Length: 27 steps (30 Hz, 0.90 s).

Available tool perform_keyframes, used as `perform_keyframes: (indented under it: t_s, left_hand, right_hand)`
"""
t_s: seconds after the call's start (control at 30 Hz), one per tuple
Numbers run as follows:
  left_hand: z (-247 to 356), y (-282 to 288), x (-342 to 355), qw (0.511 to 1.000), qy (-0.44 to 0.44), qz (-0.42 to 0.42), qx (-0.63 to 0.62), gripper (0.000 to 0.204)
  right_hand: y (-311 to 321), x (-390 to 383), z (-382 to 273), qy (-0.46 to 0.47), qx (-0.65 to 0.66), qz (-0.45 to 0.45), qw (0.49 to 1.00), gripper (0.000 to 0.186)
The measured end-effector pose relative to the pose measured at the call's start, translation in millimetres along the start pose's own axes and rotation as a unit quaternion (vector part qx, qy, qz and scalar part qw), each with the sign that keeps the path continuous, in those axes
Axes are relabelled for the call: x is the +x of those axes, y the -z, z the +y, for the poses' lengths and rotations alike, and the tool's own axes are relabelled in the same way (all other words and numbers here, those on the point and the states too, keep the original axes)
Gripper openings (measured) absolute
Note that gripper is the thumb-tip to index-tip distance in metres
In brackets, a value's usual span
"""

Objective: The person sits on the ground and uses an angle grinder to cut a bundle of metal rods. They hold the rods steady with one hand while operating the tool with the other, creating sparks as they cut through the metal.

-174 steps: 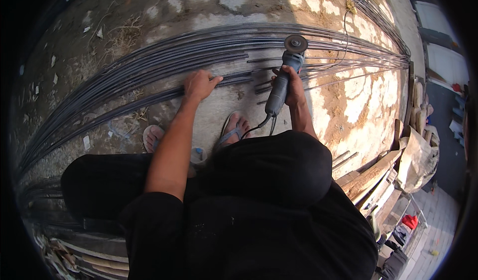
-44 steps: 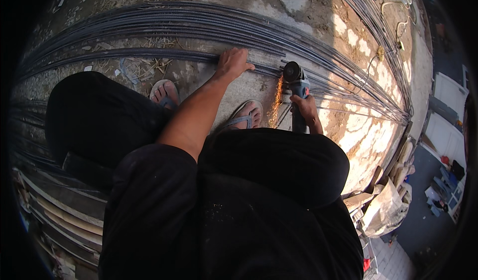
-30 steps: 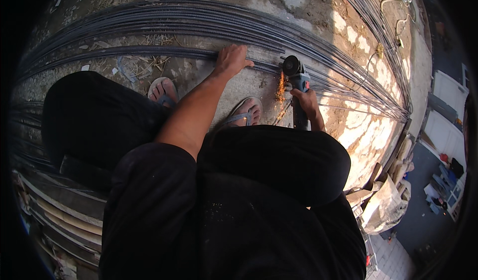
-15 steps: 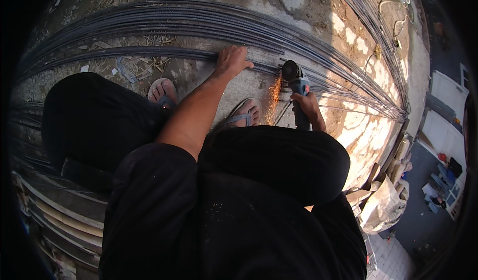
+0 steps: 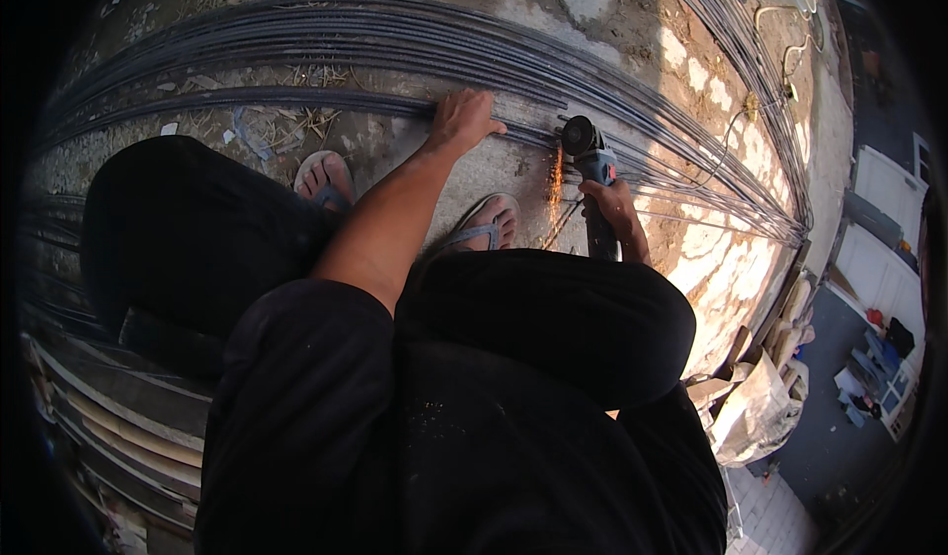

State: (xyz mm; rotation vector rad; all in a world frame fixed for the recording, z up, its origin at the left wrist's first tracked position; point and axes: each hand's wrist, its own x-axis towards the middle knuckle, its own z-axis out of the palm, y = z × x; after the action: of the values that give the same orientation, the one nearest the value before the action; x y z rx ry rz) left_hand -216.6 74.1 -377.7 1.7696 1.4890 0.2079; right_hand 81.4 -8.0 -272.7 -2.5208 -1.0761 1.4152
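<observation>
My right hand (image 5: 614, 205) is wrapped round the body of an angle grinder (image 5: 595, 168), grey-blue and black with a dark disc at its head. The disc meets the ends of a small bundle of steel rebars (image 5: 523, 134), and orange sparks (image 5: 555, 182) spray down from there toward me. Closed over that same bundle, left of the disc, my left hand (image 5: 464, 120) presses it with the thumb pointing right. Its fingertips are hidden behind the hand. Just beyond lies a larger bundle of long rebars (image 5: 326, 30), curving across the ground.
My sandalled feet (image 5: 491, 223) stand close below the rebars and near the sparks. More bars (image 5: 780, 150) run along the right, with a thin cable (image 5: 729, 140) across them. Stacked boards (image 5: 128, 422) lie at lower left, a pale sack (image 5: 760, 412) at lower right.
The spray of sparks has become narrower and shorter. The grinder and my right hand sit very slightly farther right; my left hand stays on the bars.
</observation>
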Motion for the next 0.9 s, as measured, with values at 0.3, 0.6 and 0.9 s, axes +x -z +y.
perform_keyframes:
  t_s: [0.3, 0.6, 0.9]
  left_hand:
    - [7, 7, 0, 1.0, 0.01, -0.019, 0.0, 0.047]
    - [6, 9, -3, 1.0, 0.013, -0.019, 0.004, 0.047]
    - [6, 9, -2, 0.999, 0.018, -0.027, 0.006, 0.047]
  right_hand:
    - [6, 2, 13, 0.016, -0.015, -0.006, 1.0, 0.035]
    - [5, 21, 8, 0.022, -0.057, 0.015, 0.998, 0.039]
    - [3, 10, 6, 0.019, -0.029, 0.006, 0.999, 0.037]
